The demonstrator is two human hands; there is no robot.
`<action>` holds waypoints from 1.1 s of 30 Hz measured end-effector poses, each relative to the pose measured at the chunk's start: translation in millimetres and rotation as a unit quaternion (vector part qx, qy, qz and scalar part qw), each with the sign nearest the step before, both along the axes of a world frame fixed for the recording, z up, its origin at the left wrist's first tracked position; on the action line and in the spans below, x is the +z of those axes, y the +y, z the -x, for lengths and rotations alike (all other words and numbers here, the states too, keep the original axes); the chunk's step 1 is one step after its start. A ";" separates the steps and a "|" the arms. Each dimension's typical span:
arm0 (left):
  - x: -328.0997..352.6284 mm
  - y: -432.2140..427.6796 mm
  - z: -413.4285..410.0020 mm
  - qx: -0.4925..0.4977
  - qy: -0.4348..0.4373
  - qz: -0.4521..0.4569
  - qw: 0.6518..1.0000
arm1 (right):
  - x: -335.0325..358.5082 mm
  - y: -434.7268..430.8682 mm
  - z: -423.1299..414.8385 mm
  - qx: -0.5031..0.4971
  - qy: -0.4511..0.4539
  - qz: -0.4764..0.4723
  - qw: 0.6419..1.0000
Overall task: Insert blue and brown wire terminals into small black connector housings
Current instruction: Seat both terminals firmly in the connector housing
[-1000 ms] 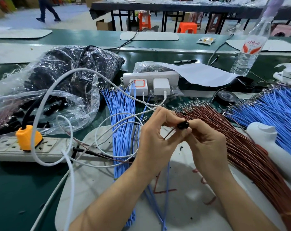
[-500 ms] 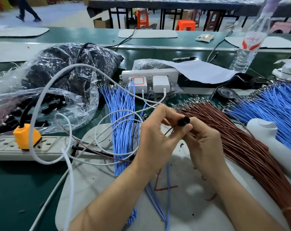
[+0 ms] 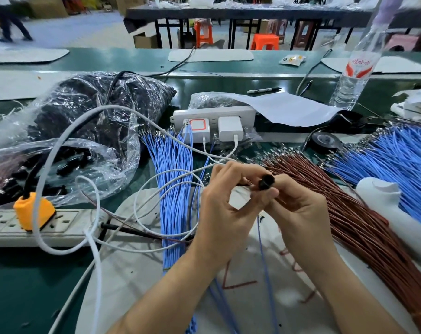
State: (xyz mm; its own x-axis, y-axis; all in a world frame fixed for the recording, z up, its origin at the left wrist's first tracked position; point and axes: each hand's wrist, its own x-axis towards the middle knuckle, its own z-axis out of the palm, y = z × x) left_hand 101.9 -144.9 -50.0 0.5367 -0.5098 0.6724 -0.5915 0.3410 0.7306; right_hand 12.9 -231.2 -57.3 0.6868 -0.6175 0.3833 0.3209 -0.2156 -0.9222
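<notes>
A small black connector housing [image 3: 266,181] is pinched at my right hand's [image 3: 298,208] fingertips, above the white mat. My left hand [image 3: 225,206] meets it from the left, its fingers pinching a thin wire that runs into the housing's left side. A blue wire [image 3: 265,261] hangs down from between the hands. A brown wire bundle [image 3: 354,220] fans out to the right of my hands. One blue wire bundle [image 3: 174,189] lies left of them, another blue bundle [image 3: 395,160] at far right.
Clear bags of black housings [image 3: 89,121] sit at left. A power strip with an orange plug [image 3: 31,210] lies front left, a white strip with chargers [image 3: 214,121] at centre, white cables looping between. A water bottle [image 3: 356,73], tape roll [image 3: 325,141] and white tool [image 3: 392,208] stand right.
My hands have stayed together at the housing; the left fingers have shifted slightly along the wire. The view has moved a little downward.
</notes>
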 end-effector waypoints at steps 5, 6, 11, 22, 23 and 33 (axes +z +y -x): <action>2.0 0.1 1.1 -0.020 0.006 0.000 1.000 | 1.4 -1.4 -0.1 -0.018 -0.023 -0.006 1.000; 2.0 0.2 0.8 -0.019 0.001 -0.001 1.000 | 2.3 -0.7 0.0 -0.021 -0.020 0.015 0.999; -1.4 0.3 1.8 -0.004 -0.002 -0.009 1.000 | 3.1 2.8 2.3 -0.073 0.001 0.159 0.985; -3.3 -1.7 2.9 -0.065 0.049 0.035 0.996 | 0.5 6.6 0.5 -0.115 -0.019 0.207 0.971; -3.3 -1.7 2.9 -0.062 0.049 0.036 0.996 | -0.1 6.1 0.0 -0.116 -0.017 0.208 0.971; -3.2 -2.0 2.8 -0.057 0.048 0.036 0.997 | -3.5 2.5 -0.3 -0.083 0.013 0.161 0.983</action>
State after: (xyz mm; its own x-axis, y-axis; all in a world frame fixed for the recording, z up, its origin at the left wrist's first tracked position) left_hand 99.0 -146.9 -53.2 0.5418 -0.5228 0.6581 -0.4743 0.4562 0.7529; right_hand 13.2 -228.6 -60.9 0.5991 -0.5711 0.5612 0.2343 -0.5451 -0.8049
